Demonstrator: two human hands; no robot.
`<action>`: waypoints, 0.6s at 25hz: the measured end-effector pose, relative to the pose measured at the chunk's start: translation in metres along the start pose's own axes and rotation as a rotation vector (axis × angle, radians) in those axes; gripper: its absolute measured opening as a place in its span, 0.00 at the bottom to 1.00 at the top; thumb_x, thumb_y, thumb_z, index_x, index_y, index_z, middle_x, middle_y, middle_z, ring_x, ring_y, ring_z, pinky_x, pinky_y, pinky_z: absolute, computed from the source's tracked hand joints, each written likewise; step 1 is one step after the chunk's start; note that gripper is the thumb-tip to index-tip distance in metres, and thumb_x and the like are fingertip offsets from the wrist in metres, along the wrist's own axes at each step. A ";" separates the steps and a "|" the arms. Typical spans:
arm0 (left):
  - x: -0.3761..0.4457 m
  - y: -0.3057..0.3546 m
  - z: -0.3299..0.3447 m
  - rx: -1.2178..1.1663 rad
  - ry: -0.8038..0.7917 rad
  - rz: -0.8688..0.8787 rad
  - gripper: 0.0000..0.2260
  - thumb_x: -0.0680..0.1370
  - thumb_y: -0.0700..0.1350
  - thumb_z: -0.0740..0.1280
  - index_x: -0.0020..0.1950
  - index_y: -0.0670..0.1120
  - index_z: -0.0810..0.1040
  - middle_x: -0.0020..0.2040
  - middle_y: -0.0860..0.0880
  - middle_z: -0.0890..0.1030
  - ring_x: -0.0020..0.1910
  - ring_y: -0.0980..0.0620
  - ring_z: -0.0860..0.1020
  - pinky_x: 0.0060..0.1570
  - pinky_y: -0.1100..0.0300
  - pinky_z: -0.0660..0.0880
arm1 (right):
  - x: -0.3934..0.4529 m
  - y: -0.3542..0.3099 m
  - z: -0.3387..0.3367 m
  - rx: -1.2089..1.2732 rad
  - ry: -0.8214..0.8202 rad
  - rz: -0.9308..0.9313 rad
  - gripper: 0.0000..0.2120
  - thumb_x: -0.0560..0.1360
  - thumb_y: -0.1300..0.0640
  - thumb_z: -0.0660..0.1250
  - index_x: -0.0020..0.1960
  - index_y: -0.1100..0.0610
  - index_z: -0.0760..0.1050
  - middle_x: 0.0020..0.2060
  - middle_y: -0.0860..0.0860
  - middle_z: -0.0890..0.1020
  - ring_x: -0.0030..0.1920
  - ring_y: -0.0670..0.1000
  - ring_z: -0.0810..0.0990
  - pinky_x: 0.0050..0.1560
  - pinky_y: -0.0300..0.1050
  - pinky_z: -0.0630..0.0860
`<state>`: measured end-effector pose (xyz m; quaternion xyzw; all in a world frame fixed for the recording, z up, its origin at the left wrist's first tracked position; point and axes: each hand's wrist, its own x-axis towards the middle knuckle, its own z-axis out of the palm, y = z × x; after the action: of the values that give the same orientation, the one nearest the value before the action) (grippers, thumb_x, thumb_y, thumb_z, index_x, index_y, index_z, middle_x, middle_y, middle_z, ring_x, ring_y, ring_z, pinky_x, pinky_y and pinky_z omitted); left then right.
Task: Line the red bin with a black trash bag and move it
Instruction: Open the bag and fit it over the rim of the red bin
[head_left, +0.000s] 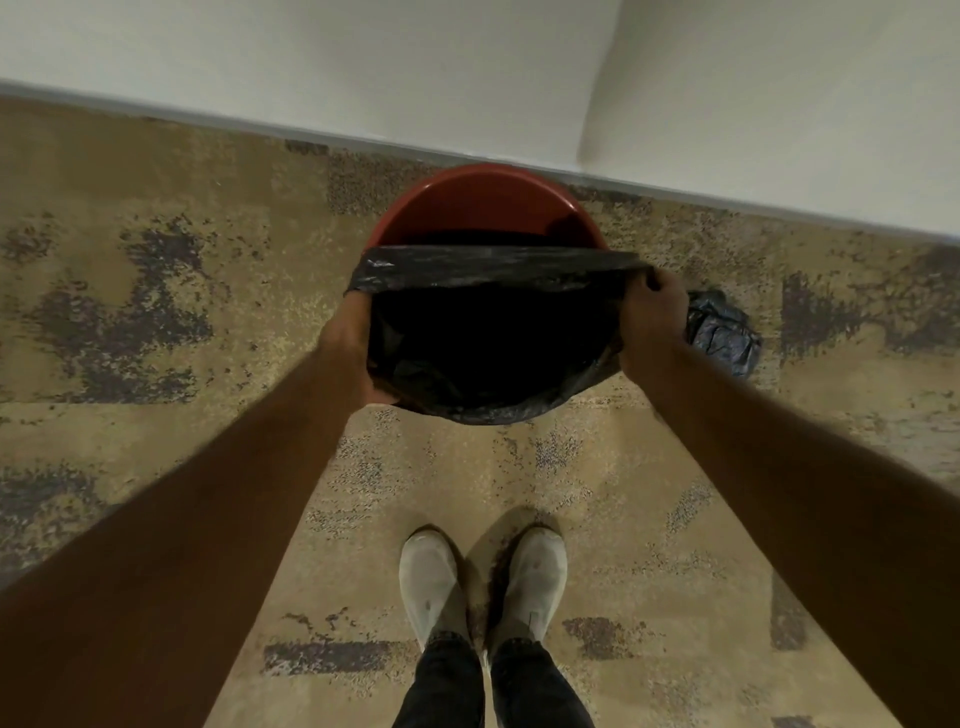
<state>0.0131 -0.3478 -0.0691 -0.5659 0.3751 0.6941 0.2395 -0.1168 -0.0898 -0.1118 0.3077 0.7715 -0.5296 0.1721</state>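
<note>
Forearms reach down over pale shoes (483, 582) to a half-lined bin against the wall.

The left hand (349, 353) and right hand (652, 317) each pinch the black trash bag (488, 343) mouth, stretched across the red bin (480, 205); its far rim is bare. Overstretching could tear the film, or the hem could slip inside. The wall (363, 67) blocks behind, a crumpled bag (724, 332) lies just right; open carpet (130, 234) lies left.

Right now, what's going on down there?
Both hands, left and right, gripping black trash bag open. Red bin half lined, far rim bare. Crumpled bag beside it.
</note>
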 end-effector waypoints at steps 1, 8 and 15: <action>0.002 0.006 -0.001 0.038 -0.018 0.006 0.26 0.68 0.71 0.70 0.54 0.54 0.87 0.53 0.44 0.88 0.50 0.35 0.86 0.46 0.31 0.81 | 0.006 -0.005 0.004 0.010 -0.004 -0.001 0.09 0.81 0.55 0.65 0.58 0.55 0.79 0.51 0.50 0.85 0.51 0.49 0.84 0.45 0.43 0.83; 0.020 0.036 -0.005 0.263 0.213 0.088 0.27 0.67 0.71 0.70 0.53 0.51 0.80 0.48 0.48 0.84 0.46 0.42 0.81 0.38 0.45 0.82 | 0.030 -0.038 0.023 -0.146 -0.018 -0.157 0.08 0.80 0.59 0.66 0.57 0.55 0.82 0.45 0.48 0.85 0.45 0.47 0.84 0.37 0.37 0.82; 0.034 0.059 -0.011 0.587 0.480 0.448 0.26 0.68 0.68 0.66 0.43 0.45 0.80 0.42 0.44 0.85 0.36 0.40 0.85 0.34 0.45 0.85 | 0.039 -0.064 0.044 -0.324 -0.038 -0.394 0.09 0.77 0.58 0.68 0.55 0.53 0.84 0.47 0.46 0.86 0.47 0.46 0.83 0.45 0.37 0.80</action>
<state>-0.0339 -0.3952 -0.0883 -0.5239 0.7147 0.4417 0.1399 -0.1910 -0.1346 -0.1058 0.1097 0.8879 -0.4283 0.1272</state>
